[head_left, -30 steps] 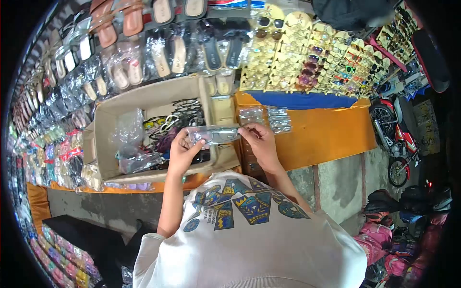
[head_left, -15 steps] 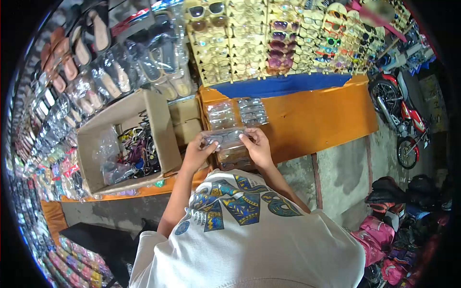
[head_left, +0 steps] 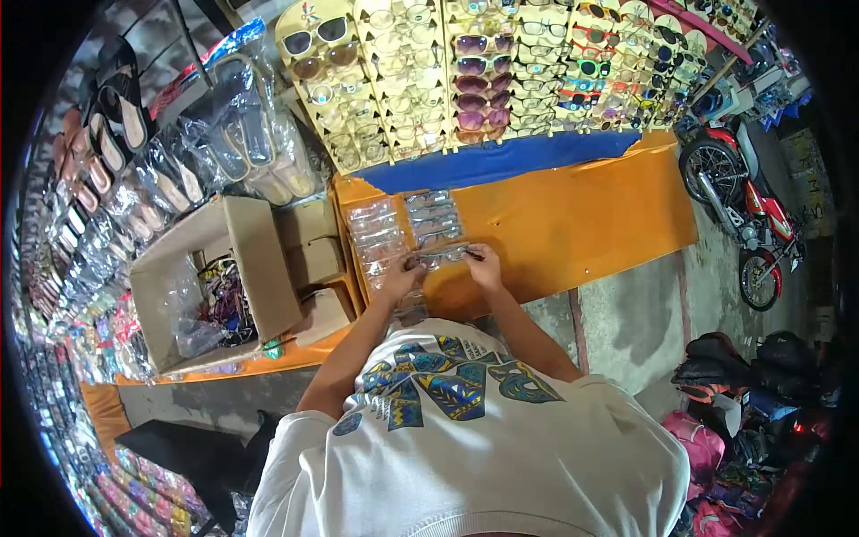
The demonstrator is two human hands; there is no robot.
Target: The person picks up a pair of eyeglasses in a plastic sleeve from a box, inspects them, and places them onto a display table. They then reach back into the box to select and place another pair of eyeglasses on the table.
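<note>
Orange tabletop (head_left: 573, 215), left fingers (head_left: 410, 266), right fingers (head_left: 478, 254), pinched around bagged glasses (head_left: 441, 258)

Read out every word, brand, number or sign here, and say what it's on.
No text reads clearly.
White shirt: small lettering beside the print, too blurred to read.
Sunglasses board: a small mark at its top, too small to make out.
Held glasses packet: no readable lettering.
Motorcycle: none I can read.

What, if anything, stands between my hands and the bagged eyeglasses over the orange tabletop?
Nothing visible: your left hand and right hand hold the bagged eyeglasses, one at each end.
</note>
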